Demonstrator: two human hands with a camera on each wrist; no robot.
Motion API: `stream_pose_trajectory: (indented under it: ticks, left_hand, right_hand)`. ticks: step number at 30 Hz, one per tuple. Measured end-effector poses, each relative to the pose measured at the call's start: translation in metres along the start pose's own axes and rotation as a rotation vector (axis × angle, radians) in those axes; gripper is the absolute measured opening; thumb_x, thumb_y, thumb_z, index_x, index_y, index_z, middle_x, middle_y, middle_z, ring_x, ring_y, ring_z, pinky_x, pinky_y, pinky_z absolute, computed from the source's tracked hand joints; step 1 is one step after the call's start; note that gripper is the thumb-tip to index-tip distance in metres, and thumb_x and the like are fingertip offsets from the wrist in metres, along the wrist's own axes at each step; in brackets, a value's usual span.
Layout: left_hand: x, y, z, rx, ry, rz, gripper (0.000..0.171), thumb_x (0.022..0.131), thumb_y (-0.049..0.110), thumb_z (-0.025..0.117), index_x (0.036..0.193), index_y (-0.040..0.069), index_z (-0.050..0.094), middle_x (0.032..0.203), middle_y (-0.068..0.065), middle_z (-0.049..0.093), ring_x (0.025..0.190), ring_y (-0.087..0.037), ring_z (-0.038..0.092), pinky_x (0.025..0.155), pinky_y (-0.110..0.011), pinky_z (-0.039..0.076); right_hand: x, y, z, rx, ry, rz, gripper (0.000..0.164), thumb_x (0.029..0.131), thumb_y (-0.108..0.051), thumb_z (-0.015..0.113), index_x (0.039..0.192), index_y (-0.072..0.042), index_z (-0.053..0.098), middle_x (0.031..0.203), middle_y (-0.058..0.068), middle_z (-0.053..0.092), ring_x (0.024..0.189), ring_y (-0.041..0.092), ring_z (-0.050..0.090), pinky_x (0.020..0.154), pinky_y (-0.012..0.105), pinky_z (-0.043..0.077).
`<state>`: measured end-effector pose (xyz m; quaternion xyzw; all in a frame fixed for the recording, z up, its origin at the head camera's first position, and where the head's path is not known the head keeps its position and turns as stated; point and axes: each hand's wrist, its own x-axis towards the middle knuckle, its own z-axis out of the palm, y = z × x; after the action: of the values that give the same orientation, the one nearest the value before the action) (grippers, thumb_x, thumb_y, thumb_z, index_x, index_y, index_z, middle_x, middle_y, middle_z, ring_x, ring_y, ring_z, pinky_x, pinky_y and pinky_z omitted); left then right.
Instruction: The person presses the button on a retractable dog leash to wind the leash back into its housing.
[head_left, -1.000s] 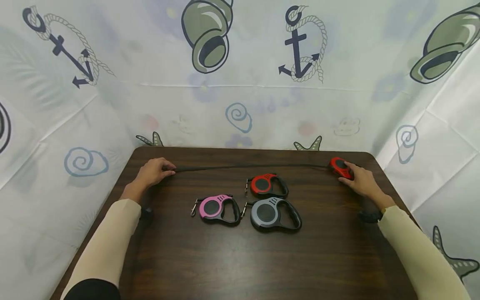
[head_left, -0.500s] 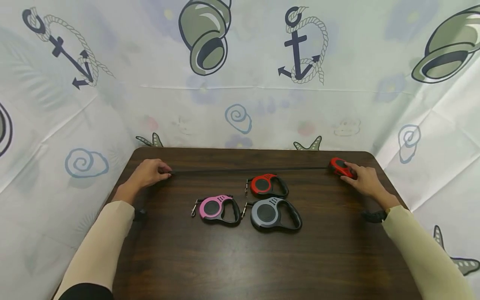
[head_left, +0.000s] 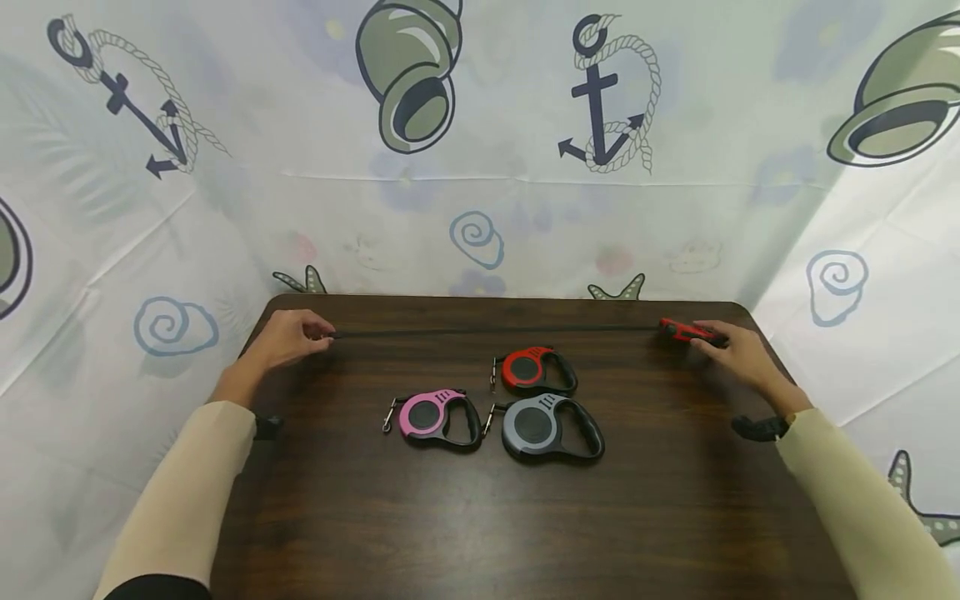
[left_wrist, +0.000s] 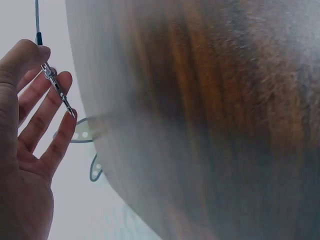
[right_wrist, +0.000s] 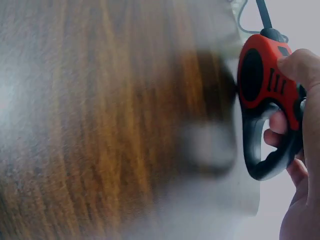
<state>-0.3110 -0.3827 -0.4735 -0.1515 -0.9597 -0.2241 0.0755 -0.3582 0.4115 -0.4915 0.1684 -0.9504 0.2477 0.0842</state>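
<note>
My right hand grips a red and black retractable dog leash by its handle, fingers through the loop and thumb on the red case. A thin dark leash cord runs straight from that case across the back of the table to my left hand. There the thumb and a finger pinch the end of the cord, and a metal snap hook lies along the spread fingers in the left wrist view. Between and nearer than the hands lie a second red leash, a pink leash and a grey leash.
The dark wood table has rounded back corners. A white patterned cloth hangs behind it and along both sides. The three lying leashes sit close together near the table's middle, each with its hook to the left.
My left hand has moved left and slightly away, drawing the cord longer. My right hand has shifted a little right, and its red leash has turned so that its edge shows more in the head view.
</note>
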Motion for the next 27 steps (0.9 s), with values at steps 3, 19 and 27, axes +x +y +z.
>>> stream_pose_trajectory:
  ticks: [3,19,27]
  left_hand:
    - [-0.001,0.004,-0.006,-0.028,0.005,0.012,0.013,0.087,0.006,0.084,0.099,0.001,0.081,0.09,-0.012,0.079,0.078,-0.02,0.069,0.071,-0.031,0.054]
    - [-0.015,0.0,-0.024,-0.121,-0.055,0.028,0.015,0.087,0.004,0.085,0.101,0.001,0.082,0.092,-0.01,0.08,0.074,-0.006,0.065,0.069,-0.017,0.052]
    - [-0.024,0.0,-0.033,-0.132,-0.029,0.048,0.013,0.087,0.004,0.085,0.1,0.003,0.082,0.09,-0.008,0.08,0.072,-0.003,0.066,0.067,-0.014,0.05]
  right_hand:
    - [-0.001,-0.004,-0.004,0.034,0.003,0.033,0.045,0.104,-0.031,0.07,0.138,-0.001,0.066,0.108,0.028,0.07,0.062,0.019,0.041,0.058,0.034,0.034]
    - [-0.015,-0.012,-0.021,0.288,-0.028,0.197,0.046,0.107,-0.037,0.065,0.133,0.001,0.068,0.128,0.014,0.064,0.103,0.007,0.049,0.082,0.034,0.038]
    - [-0.025,-0.019,-0.034,0.477,-0.016,0.181,0.04,0.109,-0.027,0.061,0.126,0.008,0.069,0.086,-0.004,0.061,0.082,0.02,0.051,0.073,0.035,0.041]
